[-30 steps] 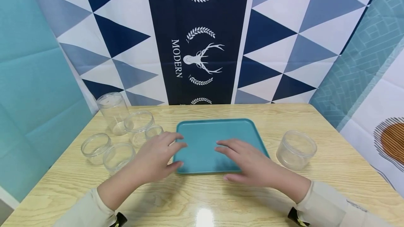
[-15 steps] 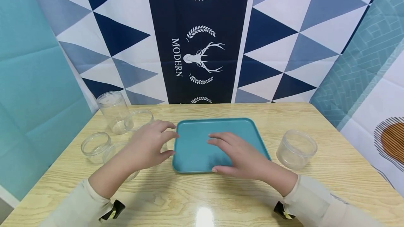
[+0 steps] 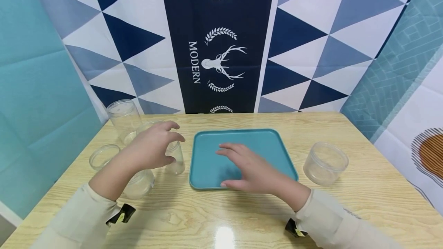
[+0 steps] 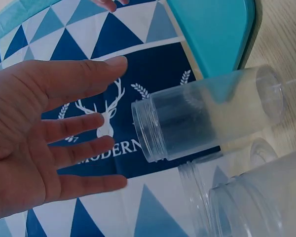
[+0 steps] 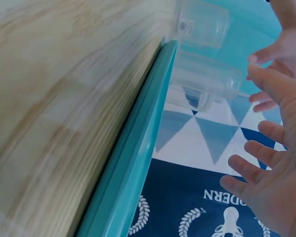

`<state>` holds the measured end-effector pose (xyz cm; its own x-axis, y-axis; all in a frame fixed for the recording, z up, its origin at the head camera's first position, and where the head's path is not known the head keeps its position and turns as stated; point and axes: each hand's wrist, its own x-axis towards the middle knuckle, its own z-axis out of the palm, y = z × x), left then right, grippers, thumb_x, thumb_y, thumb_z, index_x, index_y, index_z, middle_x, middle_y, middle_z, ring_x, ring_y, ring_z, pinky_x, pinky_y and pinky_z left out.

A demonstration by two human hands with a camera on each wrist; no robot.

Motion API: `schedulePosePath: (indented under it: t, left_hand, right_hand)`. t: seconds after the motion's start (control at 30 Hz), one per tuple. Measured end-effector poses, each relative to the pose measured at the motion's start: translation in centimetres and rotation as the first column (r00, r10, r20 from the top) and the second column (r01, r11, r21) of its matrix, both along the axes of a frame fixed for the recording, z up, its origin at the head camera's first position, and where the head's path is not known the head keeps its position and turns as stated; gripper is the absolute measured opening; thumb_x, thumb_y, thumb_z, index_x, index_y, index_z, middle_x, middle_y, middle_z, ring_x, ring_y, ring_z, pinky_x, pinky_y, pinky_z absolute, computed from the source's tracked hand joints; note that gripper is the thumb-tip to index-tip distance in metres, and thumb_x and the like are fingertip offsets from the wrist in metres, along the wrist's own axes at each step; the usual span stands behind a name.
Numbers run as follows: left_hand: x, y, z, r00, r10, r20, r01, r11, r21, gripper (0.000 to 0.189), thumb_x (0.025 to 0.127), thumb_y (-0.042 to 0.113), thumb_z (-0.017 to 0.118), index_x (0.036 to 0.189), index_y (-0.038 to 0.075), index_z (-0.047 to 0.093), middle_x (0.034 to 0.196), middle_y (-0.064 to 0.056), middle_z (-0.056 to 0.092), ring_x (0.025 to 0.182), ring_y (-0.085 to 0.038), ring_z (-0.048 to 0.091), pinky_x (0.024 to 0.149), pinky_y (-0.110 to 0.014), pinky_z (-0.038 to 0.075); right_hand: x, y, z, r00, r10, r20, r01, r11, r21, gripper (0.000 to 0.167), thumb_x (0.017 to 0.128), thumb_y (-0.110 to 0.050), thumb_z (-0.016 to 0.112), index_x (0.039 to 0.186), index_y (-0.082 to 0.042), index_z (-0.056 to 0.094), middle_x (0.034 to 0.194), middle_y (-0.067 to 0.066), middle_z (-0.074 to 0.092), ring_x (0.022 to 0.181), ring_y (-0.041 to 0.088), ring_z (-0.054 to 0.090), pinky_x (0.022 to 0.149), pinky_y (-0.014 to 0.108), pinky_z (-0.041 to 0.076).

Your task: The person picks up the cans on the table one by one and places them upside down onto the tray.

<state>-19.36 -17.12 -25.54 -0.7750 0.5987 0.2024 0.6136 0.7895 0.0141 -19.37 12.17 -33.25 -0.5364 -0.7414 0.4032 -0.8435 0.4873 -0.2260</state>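
My left hand [image 3: 150, 147] hovers over the jars on the left, thumb and fingers spread and nothing between them. Closest to it is a narrow clear plastic jar [image 3: 177, 161], upright and lidless, partly covered by the hand. In the left wrist view this narrow jar [image 4: 212, 113] has its threaded mouth just off my fingertips. My right hand [image 3: 250, 170] hangs above the teal tray [image 3: 204, 141], fingers apart and holding nothing. Through the right wrist view, the palm of the right hand [image 5: 281, 163] shows beyond the tray's raised rim [image 5: 138, 153].
Several more clear jars stand at the left: a tall jar [image 3: 122, 120] at the back, a low jar [image 3: 104, 157] and a wider jar [image 3: 140, 185] in front. Right of the tray is a squat clear jar [image 3: 325, 164]. A patterned cloth [image 3: 138, 22] hangs behind the table.
My left hand has moved left and slightly up, off the tray's left edge and over the jars, uncovering the narrow jar. The right hand has drifted left across the tray.
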Motion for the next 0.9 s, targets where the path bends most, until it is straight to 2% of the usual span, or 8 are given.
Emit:
schedulePosePath:
  t: [0.17,0.43,0.57,0.77,0.9]
  left_hand:
    - [-0.9,-0.1,0.1,0.998,0.027,0.064,-0.024,0.999,-0.046,0.052,0.065,0.007,0.089,0.114,0.005,0.071,0.127,-0.023,0.056,0.113,-0.044,0.055,0.093,-0.052,0.049]
    - [-1.9,-0.1,-0.1,0.988,0.067,0.141,-0.052,0.993,-0.110,0.060,0.064,0.007,0.090,0.120,0.006,0.068,0.130,-0.026,0.052,0.115,-0.046,0.052,0.091,-0.052,0.050]
    - [-2.2,-0.2,-0.1,0.987,0.050,0.150,-0.034,0.994,-0.108,0.060,0.063,0.004,0.089,0.119,0.004,0.068,0.127,-0.025,0.054,0.112,-0.044,0.055,0.091,-0.050,0.051]
    - [-2.9,-0.4,-0.1,0.986,-0.002,0.169,0.017,0.996,-0.089,0.048,0.066,0.001,0.086,0.111,0.004,0.072,0.114,-0.015,0.062,0.107,-0.035,0.060,0.088,-0.045,0.052]
    - [-3.2,-0.3,-0.1,0.984,0.003,0.177,0.015,0.995,-0.099,0.039,0.067,-0.001,0.084,0.105,0.006,0.073,0.108,-0.011,0.065,0.103,-0.032,0.062,0.086,-0.044,0.053]
  right_hand:
    - [-0.1,-0.9,-0.3,0.998,-0.023,0.058,0.023,1.000,0.001,0.074,0.083,-0.040,0.077,0.142,-0.008,0.046,0.149,0.009,0.040,0.136,0.027,0.038,0.108,0.046,0.038]
    - [0.1,-2.0,-1.1,0.990,-0.070,0.124,0.077,0.995,-0.057,0.077,0.080,-0.036,0.080,0.143,-0.007,0.045,0.148,0.010,0.040,0.136,0.031,0.038,0.106,0.051,0.038]
    - [0.1,-2.4,-1.4,0.981,-0.089,0.172,0.103,0.992,-0.074,0.078,0.080,-0.036,0.081,0.144,-0.009,0.045,0.148,0.008,0.040,0.136,0.029,0.038,0.107,0.050,0.038]
    - [-0.1,-2.9,-1.7,0.957,-0.097,0.272,0.130,0.986,-0.105,0.077,0.080,-0.037,0.081,0.144,-0.012,0.046,0.147,0.005,0.042,0.136,0.024,0.039,0.109,0.047,0.036]
    - [-0.2,-3.2,-1.7,0.934,-0.083,0.348,0.141,0.979,-0.144,0.075,0.080,-0.036,0.081,0.143,-0.014,0.046,0.147,0.006,0.042,0.133,0.023,0.042,0.106,0.046,0.040]
